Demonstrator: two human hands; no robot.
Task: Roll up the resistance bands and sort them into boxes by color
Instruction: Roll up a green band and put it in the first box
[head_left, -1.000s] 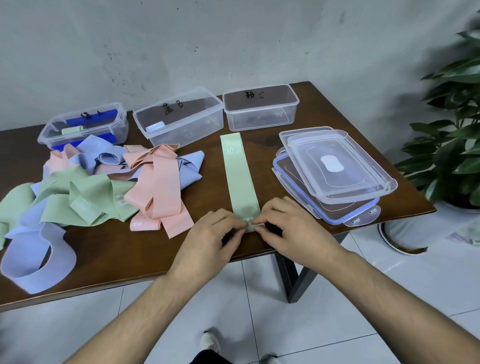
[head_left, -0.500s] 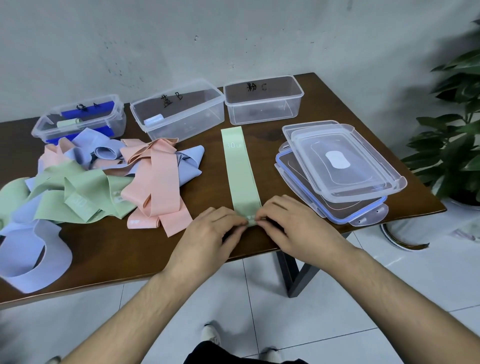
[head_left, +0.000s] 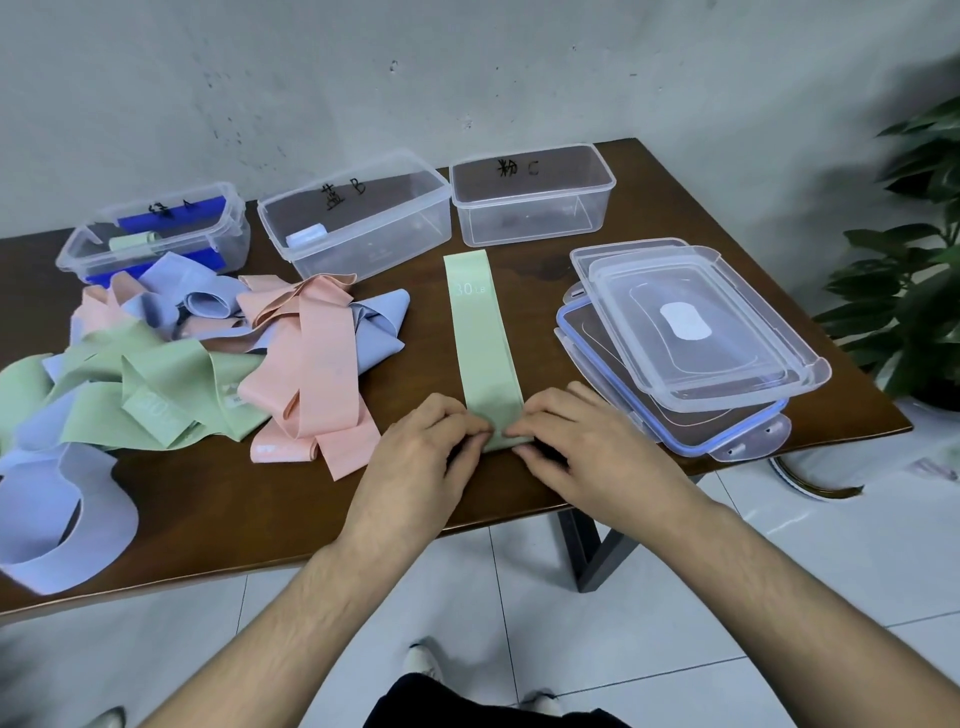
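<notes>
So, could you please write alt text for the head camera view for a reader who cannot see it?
Two hands, left hand and right hand, pinch the near end of a flat green band on a brown table, starting a roll. A heap of loose bands lies left, three clear boxes behind, stacked lids right.

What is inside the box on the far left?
The left box holds one rolled green band and something dark blue. The front wall and the loose bands hide its floor.

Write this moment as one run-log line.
step: rolling start | left hand and right hand: pinch near end of flat mint-green resistance band | clear plastic boxes: green roll in left box
</notes>
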